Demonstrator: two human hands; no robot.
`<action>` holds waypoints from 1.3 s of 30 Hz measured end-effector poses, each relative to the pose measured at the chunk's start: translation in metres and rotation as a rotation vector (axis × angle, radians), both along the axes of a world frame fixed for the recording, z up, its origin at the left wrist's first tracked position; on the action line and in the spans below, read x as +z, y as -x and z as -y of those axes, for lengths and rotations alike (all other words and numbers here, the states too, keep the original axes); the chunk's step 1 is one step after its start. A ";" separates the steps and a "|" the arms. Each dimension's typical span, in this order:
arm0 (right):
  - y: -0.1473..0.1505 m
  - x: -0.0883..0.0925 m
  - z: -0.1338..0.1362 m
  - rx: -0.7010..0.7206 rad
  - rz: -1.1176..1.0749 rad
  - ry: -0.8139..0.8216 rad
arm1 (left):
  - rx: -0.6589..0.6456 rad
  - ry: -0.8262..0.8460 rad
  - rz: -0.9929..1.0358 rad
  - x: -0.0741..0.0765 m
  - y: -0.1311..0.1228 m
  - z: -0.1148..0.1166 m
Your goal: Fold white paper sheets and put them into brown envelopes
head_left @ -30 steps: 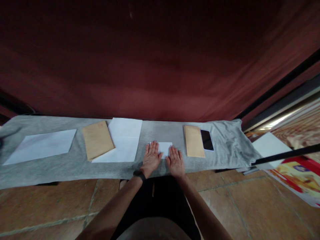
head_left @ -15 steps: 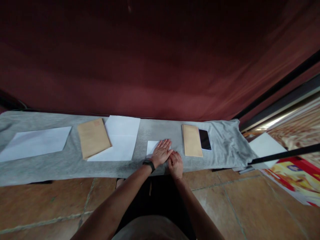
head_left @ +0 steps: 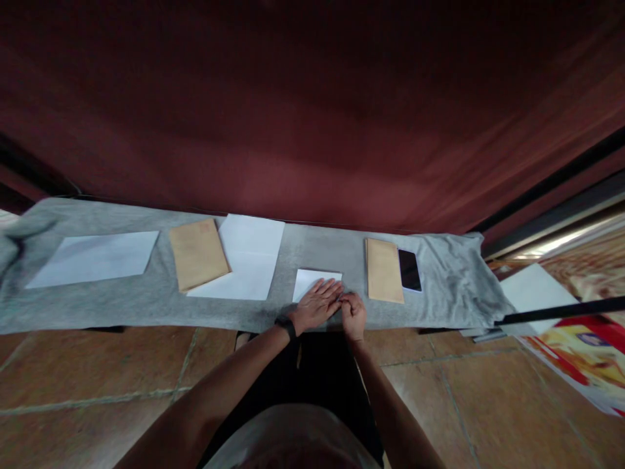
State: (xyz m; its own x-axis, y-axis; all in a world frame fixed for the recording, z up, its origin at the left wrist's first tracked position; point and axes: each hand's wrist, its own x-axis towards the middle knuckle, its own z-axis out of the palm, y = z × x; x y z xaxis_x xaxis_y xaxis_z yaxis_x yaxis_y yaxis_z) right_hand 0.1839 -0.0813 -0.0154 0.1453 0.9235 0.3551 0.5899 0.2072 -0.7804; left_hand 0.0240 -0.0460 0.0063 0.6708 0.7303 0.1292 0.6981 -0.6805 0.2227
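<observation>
A small white sheet of paper, which looks folded, lies on the grey cloth in front of me. My left hand rests flat across it, fingers extended, with a dark band on the wrist. At the paper's lower right edge, my right hand is curled, thumb and fingers pressed together on the edge. The fingertips of both hands meet there, and they cover that corner of the paper.
Left of my hands lie a creased white sheet, a brown envelope overlapping it, and another white sheet. To the right are brown envelopes beside a phone. The grey cloth ends at a dark red curtain.
My view has shifted slightly, so things sit further right. My left hand has slid down toward the paper's near edge, baring more of it. My right hand has curled tighter at the edge.
</observation>
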 end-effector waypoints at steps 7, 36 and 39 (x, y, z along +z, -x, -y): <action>0.000 0.003 -0.002 -0.020 -0.033 0.004 | 0.084 -0.029 -0.007 0.007 -0.001 -0.009; 0.014 -0.006 -0.040 0.058 0.733 0.058 | 0.443 -0.025 0.040 -0.013 0.015 -0.016; 0.014 -0.008 -0.039 0.036 0.723 0.027 | 0.496 -0.021 0.046 -0.015 0.022 -0.013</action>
